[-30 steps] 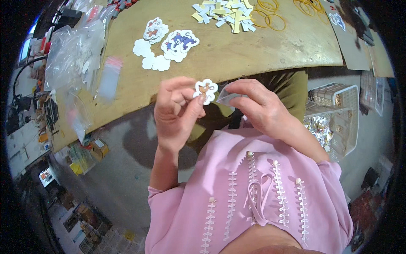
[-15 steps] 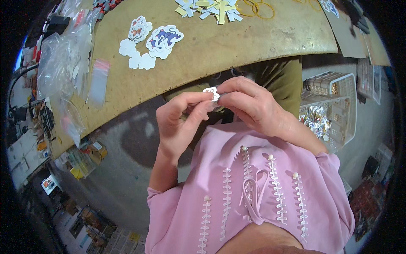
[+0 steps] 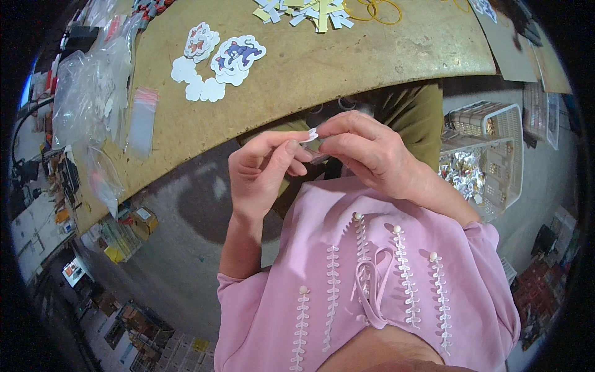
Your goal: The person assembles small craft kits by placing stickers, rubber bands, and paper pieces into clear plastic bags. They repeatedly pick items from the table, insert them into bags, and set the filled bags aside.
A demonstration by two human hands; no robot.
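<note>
Small white die-cut stickers point(image 3: 311, 134) with scalloped edges are held up between my hands, just off the table's near edge. My left hand point(image 3: 263, 164) pinches them from the left between thumb and forefinger. Curled toward it, my right hand point(image 3: 365, 146) has its fingertips closed at their right edge. Something clear, perhaps a plastic bag, shows dimly beneath the fingers. On the table, stickers with a dark blue cat point(image 3: 239, 56) lie beside stickers with a white and orange animal point(image 3: 201, 40). Blank white cut-outs point(image 3: 204, 89) sit just nearer to me.
The brown table point(image 3: 403, 56) curves across the front. A clear zip bag point(image 3: 144, 121) and crumpled plastic bags point(image 3: 93, 93) lie at left. Paper strips point(image 3: 304, 11) and yellow rubber bands point(image 3: 375, 11) are at the far side. A white plastic basket point(image 3: 513, 161) holding shiny pieces stands at right.
The stickers have tilted from nearly face-on to edge-on between my fingers. My left thumb has shifted slightly up and left, while my right hand has barely moved.
</note>
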